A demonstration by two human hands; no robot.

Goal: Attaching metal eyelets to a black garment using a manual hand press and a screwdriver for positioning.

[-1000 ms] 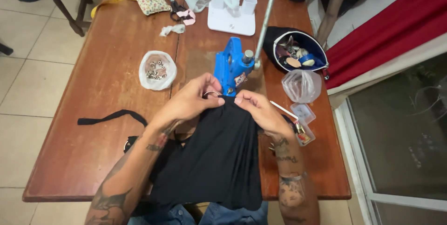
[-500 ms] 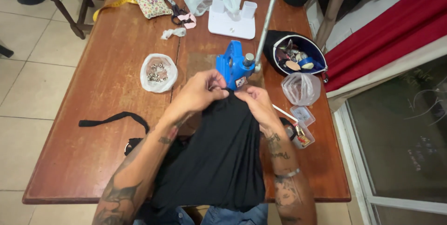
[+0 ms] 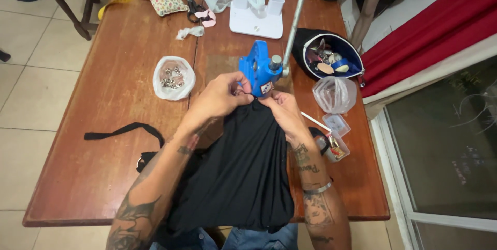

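- i see the black stretchy fabric garment [image 3: 243,172] lying lengthwise on the reddish-brown wooden table [image 3: 103,120], its long axis running from 6 o'clock at the near edge, where it hangs over toward the lap, up to 12 o'clock, where it narrows to a gathered tip.
- that tip points straight at the base of the blue metal hand press [image 3: 260,71], which stands just beyond it at 12 o'clock; the tip looks to be touching or tucked under the press, though i cannot tell which.
- my left hand [image 3: 220,97] comes in from 8 o'clock with its fingers closed together, pinching the fabric tip on its left side.
- my right hand [image 3: 282,110] comes in from 5 o'clock, fingers likewise pinched shut on the tip's right side; both hands sit about equally near the press, thumbs almost meeting.
- the press's long silver lever [image 3: 295,22] slants away toward 12 o'clock, with neither hand on it.
- at 10 o'clock from the hands sits a small white bowl of silver metal snaps [image 3: 174,77], well apart from the left hand.
- at 2 o'clock lies a crumpled clear plastic bag [image 3: 334,93], near the right hand.
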